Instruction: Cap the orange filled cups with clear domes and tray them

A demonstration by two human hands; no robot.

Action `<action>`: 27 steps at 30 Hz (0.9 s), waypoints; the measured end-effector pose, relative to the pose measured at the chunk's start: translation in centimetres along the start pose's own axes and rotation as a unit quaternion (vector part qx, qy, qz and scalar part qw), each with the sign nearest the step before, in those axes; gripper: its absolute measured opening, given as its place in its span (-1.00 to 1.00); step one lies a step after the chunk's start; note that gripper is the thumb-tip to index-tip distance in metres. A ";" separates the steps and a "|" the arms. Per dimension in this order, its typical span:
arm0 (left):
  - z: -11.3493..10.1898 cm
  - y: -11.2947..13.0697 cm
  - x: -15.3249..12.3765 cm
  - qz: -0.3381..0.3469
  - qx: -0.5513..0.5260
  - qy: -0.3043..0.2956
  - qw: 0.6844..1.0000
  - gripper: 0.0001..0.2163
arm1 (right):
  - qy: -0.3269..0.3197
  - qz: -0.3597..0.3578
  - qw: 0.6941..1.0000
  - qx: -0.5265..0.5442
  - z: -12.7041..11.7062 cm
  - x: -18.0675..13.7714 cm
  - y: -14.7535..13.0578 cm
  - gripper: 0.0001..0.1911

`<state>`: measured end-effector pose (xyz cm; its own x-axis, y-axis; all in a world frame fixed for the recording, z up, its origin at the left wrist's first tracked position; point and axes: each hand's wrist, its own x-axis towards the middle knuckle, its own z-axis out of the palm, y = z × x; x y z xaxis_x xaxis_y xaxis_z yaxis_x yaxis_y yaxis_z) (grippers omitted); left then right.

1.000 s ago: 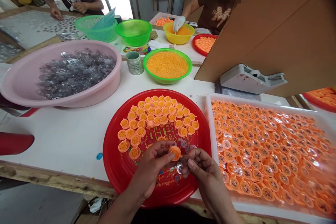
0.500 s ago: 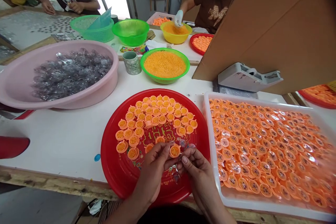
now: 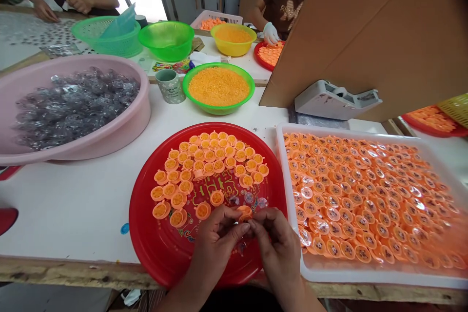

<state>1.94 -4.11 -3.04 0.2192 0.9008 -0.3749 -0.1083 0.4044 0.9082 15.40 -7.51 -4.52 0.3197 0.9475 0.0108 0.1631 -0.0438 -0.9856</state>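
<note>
Brought together over the work since the earlier frame, a worker's bare left hand (image 3: pixel 219 239) and bare right hand (image 3: pixel 276 239) now meet at a small orange plastic cup (image 3: pixel 244 212), which has tipped so that its yellow filling no longer faces the camera; across the table, a co-worker's white-gloved hand (image 3: pixel 270 33) has left a round yellow plastic bowl (image 3: pixel 232 48) for a far red tray (image 3: pixel 263 63). The cup is held just above the near part of a large round red plastic tray (image 3: pixel 153 248). The left thumb and forefinger pinch it from the left, while the right fingertips gather at its right edge; whether they also grip something clear cannot be told. Similar orange cups filled with yellow bits (image 3: pixel 178 200) lie spread over the tray's far and left parts, and small clear round pieces (image 3: pixel 262 203) rest just beyond the right fingers. To the right, a white rectangular plastic tray (image 3: pixel 340 275) holds rows of orange pieces with printed, shiny tops (image 3: pixel 361 222). The step in hand appears to be close fingertip work at the cup's edge; the next move likely calls for a steady left pinch, careful right-hand pressure and no spilled filling.
</note>
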 end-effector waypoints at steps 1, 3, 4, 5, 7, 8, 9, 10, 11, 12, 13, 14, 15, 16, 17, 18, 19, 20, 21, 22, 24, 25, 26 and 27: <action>-0.1 -0.1 0.1 0.008 0.008 0.000 1.000 -0.86 | 0.003 -0.022 1.000 -0.022 -0.2 -0.1 -0.1 -0.96; -0.2 -0.2 0.2 0.023 0.019 0.007 1.000 -0.87 | 0.010 -0.026 0.999 -0.025 -0.3 -0.2 -0.2 -0.93; -0.2 -0.2 0.2 0.030 0.022 0.014 0.999 -0.88 | 0.011 -0.014 1.000 -0.015 -0.3 -0.2 -0.2 -0.90; -0.2 -0.2 0.2 0.036 0.024 0.019 0.999 -0.89 | 0.008 0.001 1.000 -0.001 -0.3 -0.2 -0.3 -0.89; -0.2 -0.1 0.1 0.048 0.021 0.021 0.998 -0.90 | -0.010 0.023 0.999 0.024 -0.2 -0.3 -0.5 -0.93; -0.2 -0.1 0.1 0.054 0.018 0.017 0.998 -0.91 | -0.020 0.023 0.999 0.028 -0.1 -0.3 -0.7 -0.96; -0.2 -0.1 0.1 0.061 0.016 0.013 0.998 -0.91 | -0.024 0.012 0.999 0.022 -0.1 -0.3 -0.9 -0.97; -0.2 -0.1 0.1 0.068 0.017 0.008 0.997 -0.92 | -0.020 -0.010 1.000 0.005 -0.2 -0.3 -1.1 -0.96; -0.2 0.0 0.1 0.078 0.020 0.007 0.997 -0.93 | -0.012 -0.040 0.999 -0.022 -0.3 -0.2 -1.3 -0.95; -0.2 0.0 0.1 0.088 0.024 0.005 0.996 -0.93 | -0.005 -0.074 0.996 -0.053 -0.5 -0.2 -1.5 -0.92; -0.2 0.0 0.2 0.097 0.028 0.003 0.995 -0.92 | -0.003 -0.106 0.991 -0.083 -0.7 -0.1 -1.7 -0.89; -0.2 0.1 0.2 0.105 0.032 -0.001 0.994 -0.91 | -0.006 -0.133 0.985 -0.106 -0.9 0.0 -1.8 -0.86; -0.2 0.2 0.3 0.111 0.034 -0.006 0.993 -0.91 | -0.012 -0.150 0.981 -0.121 -1.1 0.1 -1.9 -0.84; -0.2 0.2 0.3 0.115 0.034 -0.012 0.993 -0.90 | -0.019 -0.156 0.980 -0.126 -1.2 0.2 -2.0 -0.83; -0.2 0.3 0.3 0.119 0.033 -0.015 0.992 -0.89 | -0.024 -0.154 0.980 -0.121 -1.3 0.2 -2.0 -0.84; -0.3 0.4 0.3 0.122 0.029 -0.015 0.992 -0.89 | -0.026 -0.148 0.982 -0.113 -1.3 0.2 -2.0 -0.85; -0.3 0.4 0.2 0.124 0.024 -0.014 0.992 -0.89 | -0.025 -0.142 0.984 -0.103 -1.3 0.2 -2.0 -0.86; -0.3 0.4 0.1 0.123 0.018 -0.013 0.992 -0.90 | -0.022 -0.137 0.986 -0.093 -1.2 0.2 -2.0 -0.88; -0.3 0.5 0.0 0.119 0.010 -0.010 0.993 -0.91 | -0.019 -0.134 0.987 -0.087 -1.1 0.1 -2.0 -0.89; -0.3 0.5 -0.1 0.111 0.000 -0.007 0.994 -0.92 | -0.015 -0.129 0.988 -0.086 -0.9 0.0 -2.0 -0.90; -0.3 0.5 -0.3 0.086 -0.024 0.002 0.996 -0.89 | -0.002 -0.105 0.990 -0.093 -0.7 -0.2 -2.0 -0.93; -0.3 0.5 -0.4 0.072 -0.037 0.004 0.997 -0.85 | 0.004 -0.090 0.992 -0.092 -0.6 -0.3 -2.0 -0.93; -0.3 0.6 -0.4 0.059 -0.050 0.003 0.997 -0.82 | 0.009 -0.081 0.993 -0.090 -0.5 -0.3 -2.0 -0.90; -0.3 0.6 -0.4 0.049 -0.059 -0.003 0.997 -0.79 | 0.008 -0.081 0.993 -0.087 -0.5 -0.4 -2.1 -0.85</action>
<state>1.46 -4.20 -2.41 0.2079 0.9359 -0.2843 -0.2424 0.3309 0.9120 15.39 -7.95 -2.39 0.2913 0.9414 0.1701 0.3726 0.0521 -0.9265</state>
